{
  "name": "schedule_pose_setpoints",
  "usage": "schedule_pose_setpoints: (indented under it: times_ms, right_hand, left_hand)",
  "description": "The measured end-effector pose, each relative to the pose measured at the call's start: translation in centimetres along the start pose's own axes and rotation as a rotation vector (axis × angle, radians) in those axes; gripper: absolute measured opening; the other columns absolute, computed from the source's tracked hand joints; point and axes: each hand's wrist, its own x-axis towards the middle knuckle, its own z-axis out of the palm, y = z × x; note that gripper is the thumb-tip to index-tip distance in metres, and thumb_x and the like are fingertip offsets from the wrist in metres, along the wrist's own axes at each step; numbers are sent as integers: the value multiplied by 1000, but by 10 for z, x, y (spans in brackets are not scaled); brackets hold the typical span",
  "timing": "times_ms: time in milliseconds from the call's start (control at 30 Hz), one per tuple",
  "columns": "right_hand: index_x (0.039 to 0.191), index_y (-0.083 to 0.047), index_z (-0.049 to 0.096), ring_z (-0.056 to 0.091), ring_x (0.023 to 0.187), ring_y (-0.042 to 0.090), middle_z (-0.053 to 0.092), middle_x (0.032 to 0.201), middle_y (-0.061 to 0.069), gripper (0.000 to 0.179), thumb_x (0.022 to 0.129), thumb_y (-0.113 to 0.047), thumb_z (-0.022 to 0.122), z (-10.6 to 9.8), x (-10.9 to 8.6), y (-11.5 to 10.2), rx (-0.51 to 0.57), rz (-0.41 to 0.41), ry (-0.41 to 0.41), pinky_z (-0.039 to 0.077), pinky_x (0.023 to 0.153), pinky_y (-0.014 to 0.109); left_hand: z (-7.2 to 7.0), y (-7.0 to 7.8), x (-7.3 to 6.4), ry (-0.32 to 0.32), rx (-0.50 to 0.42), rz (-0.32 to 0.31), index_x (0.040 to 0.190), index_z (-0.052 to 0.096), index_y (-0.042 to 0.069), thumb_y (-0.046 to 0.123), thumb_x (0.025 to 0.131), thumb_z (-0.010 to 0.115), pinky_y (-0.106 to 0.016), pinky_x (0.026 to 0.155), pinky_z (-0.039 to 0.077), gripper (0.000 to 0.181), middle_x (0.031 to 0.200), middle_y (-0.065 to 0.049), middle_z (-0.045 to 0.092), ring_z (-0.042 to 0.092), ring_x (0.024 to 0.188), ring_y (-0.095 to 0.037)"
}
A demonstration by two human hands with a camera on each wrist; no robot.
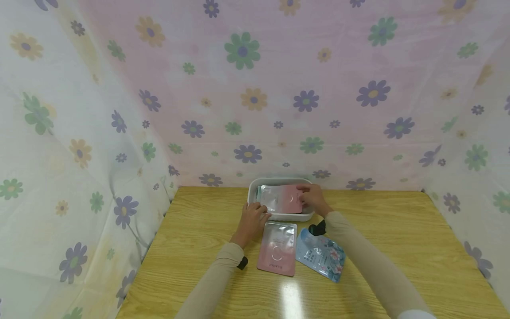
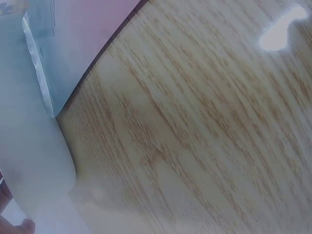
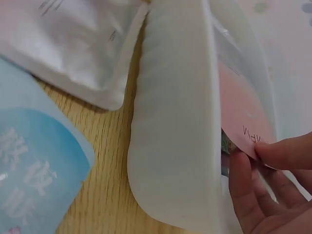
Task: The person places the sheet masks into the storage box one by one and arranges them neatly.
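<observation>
A white plastic bin (image 1: 283,217) stands at the back of the table, with a silver-and-pink sheet mask packet (image 1: 280,199) lying on other packets inside it. My right hand (image 1: 314,199) reaches over the bin's right end and pinches that packet's pink end, thumb on top, as the right wrist view shows. At the bin's front left corner, my left hand (image 1: 251,222) grips the rim; only its fingertips (image 2: 27,226) show in the left wrist view. A second silver-and-pink packet (image 1: 277,249) lies flat in front of the bin. Beside it is a blue floral packet (image 1: 321,255).
The wooden table (image 1: 199,230) meets a flowered cloth (image 1: 275,88) at the back and on both sides. A bright light reflection lies near the table's front. Both forearms extend over the table, with the blue packet partly near the right sleeve.
</observation>
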Motion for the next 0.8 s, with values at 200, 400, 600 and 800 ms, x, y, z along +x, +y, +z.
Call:
schedule_pose_setpoints:
  times_ms: [200,400,600,800]
  right_hand:
    - [119,11,56,61,58,24,59,108,30,47,72,13,57,10,0,-7,-208,-45,-9,52,51,32]
    - [120,15,55,63,62,28,60,108,32,50,69,14,53,14,2,-3,-236,-77,-15,53,54,36]
    - [117,16,55,63,60,35,60,105,33,47,69,12,53,12,-2,-6,-214,-93,-52,54,57,43]
    - [113,15,59,62,75,34,61,104,31,38,76,11,54,0,-8,-16,-257,-116,-83,54,59,38]
  left_hand:
    - [2,-1,0,47,-13,19,88,64,10,27,89,66,-61,93,38,17,86,-3,56,57,86,-24]
    - [5,-1,-1,81,-27,37,88,63,8,24,88,66,-63,90,38,17,85,-4,55,56,85,-24]
    - [3,0,0,63,-37,20,89,65,7,23,87,68,-62,92,37,17,86,-4,56,57,86,-24]
    - [0,0,0,16,-38,-4,92,65,9,27,90,65,-61,95,36,19,89,-3,57,57,89,-23]
